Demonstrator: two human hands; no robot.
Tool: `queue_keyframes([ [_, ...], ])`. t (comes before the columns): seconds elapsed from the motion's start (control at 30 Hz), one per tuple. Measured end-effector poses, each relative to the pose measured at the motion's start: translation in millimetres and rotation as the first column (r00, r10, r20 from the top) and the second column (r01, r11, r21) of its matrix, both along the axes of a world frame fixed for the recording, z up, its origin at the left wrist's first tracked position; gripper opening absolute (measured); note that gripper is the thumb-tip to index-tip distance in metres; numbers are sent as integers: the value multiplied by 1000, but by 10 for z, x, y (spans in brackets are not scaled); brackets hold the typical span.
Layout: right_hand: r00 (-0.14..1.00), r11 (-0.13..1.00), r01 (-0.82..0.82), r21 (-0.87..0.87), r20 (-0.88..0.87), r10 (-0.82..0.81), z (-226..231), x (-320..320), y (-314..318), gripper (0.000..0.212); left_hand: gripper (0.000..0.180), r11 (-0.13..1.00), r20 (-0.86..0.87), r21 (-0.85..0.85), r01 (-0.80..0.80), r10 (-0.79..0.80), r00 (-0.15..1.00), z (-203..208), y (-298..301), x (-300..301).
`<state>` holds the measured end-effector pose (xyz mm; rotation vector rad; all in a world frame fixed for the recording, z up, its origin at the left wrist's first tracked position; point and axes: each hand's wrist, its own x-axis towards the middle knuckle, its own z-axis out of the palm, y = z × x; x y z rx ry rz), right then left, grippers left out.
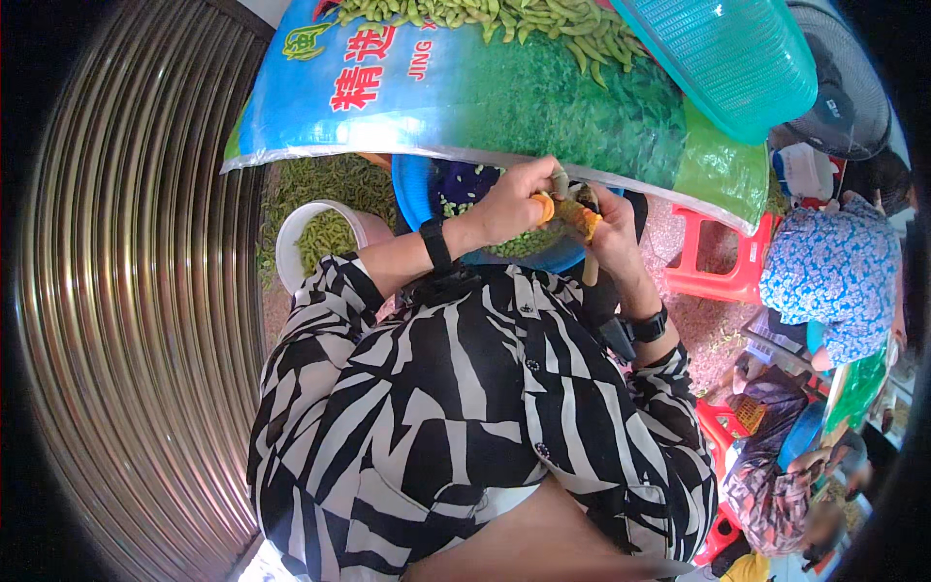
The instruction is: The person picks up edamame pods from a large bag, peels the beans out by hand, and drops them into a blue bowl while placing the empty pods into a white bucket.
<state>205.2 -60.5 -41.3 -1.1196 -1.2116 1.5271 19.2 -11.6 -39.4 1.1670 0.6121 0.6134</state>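
My left hand [519, 199] and my right hand [611, 228] meet over a blue bowl [412, 189] holding shelled green beans. Both hands wear orange fingertip covers. Between them they pinch a small pale green pod [561, 184], too small to see in detail. A pale stick-like piece [590, 272] hangs below my right hand. Each wrist carries a black band. My black-and-white striped shirt [465, 407] fills the lower middle of the view.
A large blue-and-green printed sack [465, 97] lies ahead with a pile of green pods [485, 15] on top. A white bucket of pods [325, 238] stands left. A teal basket [727, 58], red stools [722, 276], other seated people [834, 281] at right. Corrugated metal shutter [145, 291] on left.
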Motion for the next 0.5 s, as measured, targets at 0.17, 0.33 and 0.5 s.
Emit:
queue_keyframes([
  [0.17, 998, 998, -45, -34, 46, 46, -32, 23, -16, 11, 25, 966, 62, 249, -67, 54, 997, -186, -16, 55],
  [0.33, 995, 994, -7, -109, -96, -3, 13, 18, -17, 8, 25, 999, 80, 34, -7, 4, 997, -83, -23, -6],
  [0.5, 956, 986, 107, -127, -258, -137, -99, 140, 4, 7, 26, 991, 134, -131, 22, -4, 991, -49, -12, -69],
])
